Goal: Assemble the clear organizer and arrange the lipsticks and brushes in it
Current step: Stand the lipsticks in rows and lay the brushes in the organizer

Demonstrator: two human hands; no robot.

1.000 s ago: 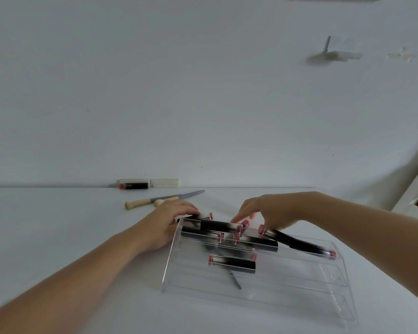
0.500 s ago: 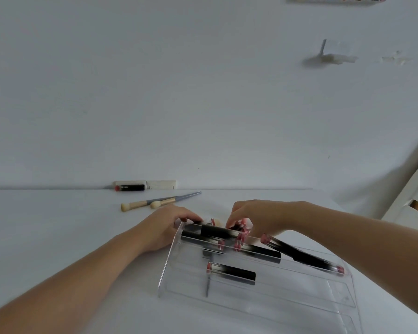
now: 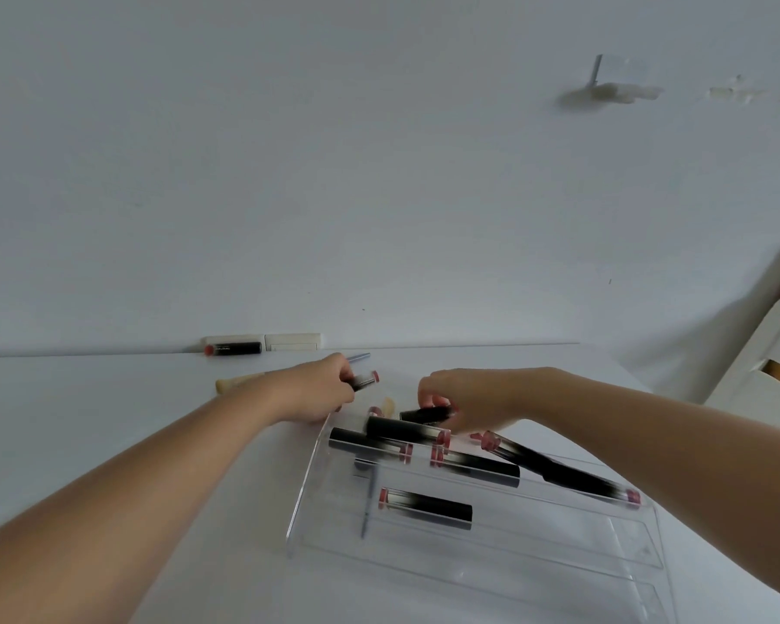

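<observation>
The clear stepped organizer (image 3: 491, 574) lies on the white table in front of me. Several black lipsticks with pink ends rest across its upper steps; one lipstick (image 3: 425, 509) lies alone on a lower step beside a thin grey brush (image 3: 369, 502). My left hand (image 3: 316, 391) is past the organizer's far left corner, shut on a lipstick (image 3: 365, 381). My right hand (image 3: 464, 398) is over the far edge, fingers closed on another black lipstick (image 3: 425, 414). A long lipstick (image 3: 559, 470) lies slanted across the right side.
One more lipstick (image 3: 233, 349) lies at the table's far edge by a white wall socket (image 3: 292, 342). A tan-handled brush (image 3: 237, 382) lies behind my left wrist. A white chair (image 3: 766, 358) stands at the right.
My left hand has lifted away from the organizer's corner with a lipstick in it. My right hand has closed on a lipstick at the far edge. The thin brush has turned more upright.
</observation>
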